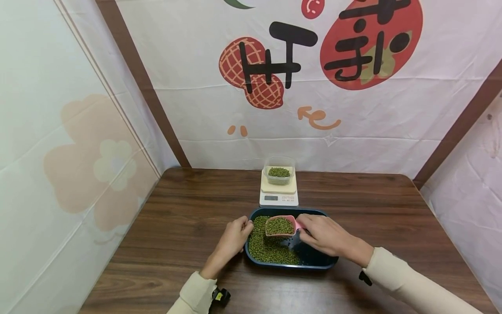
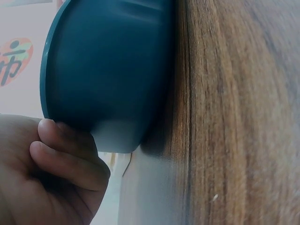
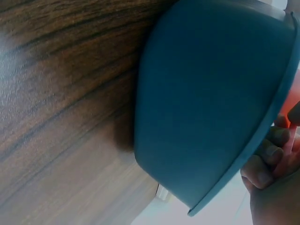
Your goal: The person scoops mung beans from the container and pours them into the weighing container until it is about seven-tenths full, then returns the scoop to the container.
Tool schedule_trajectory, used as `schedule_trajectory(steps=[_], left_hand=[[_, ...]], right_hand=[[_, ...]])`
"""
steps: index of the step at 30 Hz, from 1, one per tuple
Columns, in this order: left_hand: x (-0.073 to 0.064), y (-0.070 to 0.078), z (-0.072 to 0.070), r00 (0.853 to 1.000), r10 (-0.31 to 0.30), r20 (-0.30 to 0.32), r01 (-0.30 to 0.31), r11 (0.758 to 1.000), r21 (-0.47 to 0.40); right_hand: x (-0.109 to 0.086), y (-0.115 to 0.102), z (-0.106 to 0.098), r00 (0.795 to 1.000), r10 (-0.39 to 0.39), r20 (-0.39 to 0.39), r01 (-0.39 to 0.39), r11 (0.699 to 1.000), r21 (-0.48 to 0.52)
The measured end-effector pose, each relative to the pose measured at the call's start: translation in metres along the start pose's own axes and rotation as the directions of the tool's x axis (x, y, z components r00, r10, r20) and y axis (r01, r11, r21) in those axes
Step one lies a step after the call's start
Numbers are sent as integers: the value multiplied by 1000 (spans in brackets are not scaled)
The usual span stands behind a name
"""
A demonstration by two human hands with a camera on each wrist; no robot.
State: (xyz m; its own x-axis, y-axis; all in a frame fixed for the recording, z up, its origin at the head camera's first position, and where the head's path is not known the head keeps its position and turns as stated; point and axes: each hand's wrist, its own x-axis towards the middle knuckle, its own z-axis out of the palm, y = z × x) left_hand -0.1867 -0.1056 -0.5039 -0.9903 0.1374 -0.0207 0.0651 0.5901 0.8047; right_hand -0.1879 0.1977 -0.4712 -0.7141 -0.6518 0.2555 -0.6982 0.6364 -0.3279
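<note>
A dark blue tray [image 1: 315, 252] holds green mung beans [image 1: 266, 252], heaped toward its left side. My left hand [image 1: 233, 237] grips the tray's left rim; in the left wrist view its fingers [image 2: 70, 166] curl at the edge of the tray wall [image 2: 112, 65]. Over the tray, my right hand [image 1: 327, 234] holds a pink scoop [image 1: 299, 224] by its handle. The scoop is level and full of beans [image 1: 279, 226]. In the right wrist view the tray's outer wall [image 3: 211, 103] covers most of the scoop, while curled fingers [image 3: 269, 152] show round the handle.
Directly behind the tray stands a white kitchen scale [image 1: 279, 199] with a small display. On it sits a clear plastic container [image 1: 292, 178] with some green beans inside. The wooden table [image 1: 188, 226] ends at a printed cloth backdrop [image 1: 188, 100].
</note>
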Motion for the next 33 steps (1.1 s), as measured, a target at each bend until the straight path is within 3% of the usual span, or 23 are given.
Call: schedule_trajectory(steps=[16, 33], left_hand=[[0, -1, 0, 1000, 5, 7, -5, 1000, -6], [-1, -2, -1, 1000, 3, 27, -2, 1000, -26]], right_hand=[[-2, 8, -12, 992, 8, -124, -7, 1000, 14], [5, 9, -20, 986, 28, -163, -27, 1000, 8]])
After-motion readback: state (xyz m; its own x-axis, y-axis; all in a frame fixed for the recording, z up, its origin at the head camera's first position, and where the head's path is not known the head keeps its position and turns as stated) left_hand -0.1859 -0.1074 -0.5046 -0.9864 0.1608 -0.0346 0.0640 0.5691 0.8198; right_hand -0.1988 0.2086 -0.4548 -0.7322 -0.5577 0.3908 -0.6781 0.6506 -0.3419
